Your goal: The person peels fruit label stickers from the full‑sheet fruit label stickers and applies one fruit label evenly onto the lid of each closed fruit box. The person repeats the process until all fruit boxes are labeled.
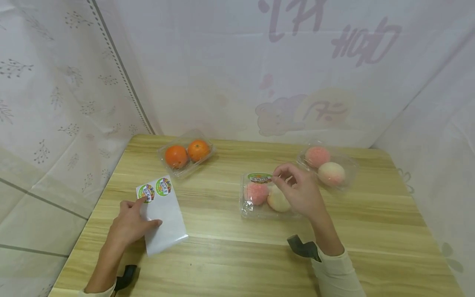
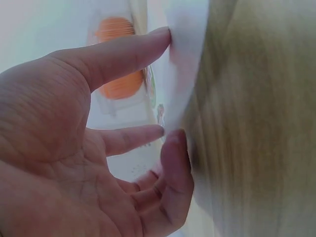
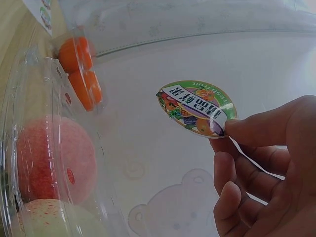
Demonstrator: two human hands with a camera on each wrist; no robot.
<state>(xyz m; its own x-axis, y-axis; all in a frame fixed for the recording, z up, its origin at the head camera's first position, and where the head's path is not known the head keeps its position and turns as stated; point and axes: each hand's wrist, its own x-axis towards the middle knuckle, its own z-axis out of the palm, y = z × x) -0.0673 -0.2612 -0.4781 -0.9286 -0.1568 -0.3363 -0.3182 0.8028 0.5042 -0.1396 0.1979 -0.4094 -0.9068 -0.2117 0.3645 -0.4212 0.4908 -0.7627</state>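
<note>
The right hand [image 1: 300, 192] pinches a sticker [image 1: 259, 177] by its edge, likely sparing the adhesive, over the mid-frame fruit box [image 1: 256, 212]; the spread left hand [image 1: 130, 222] seemingly steadies the sheet [image 1: 164, 218], lower left.

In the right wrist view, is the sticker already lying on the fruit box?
No, the right hand pinches the sticker in the air, apart from the clear box.

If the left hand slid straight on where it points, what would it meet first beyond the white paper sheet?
Probably the clear plastic box holding two round orange fruits, though depth is unclear.
</note>
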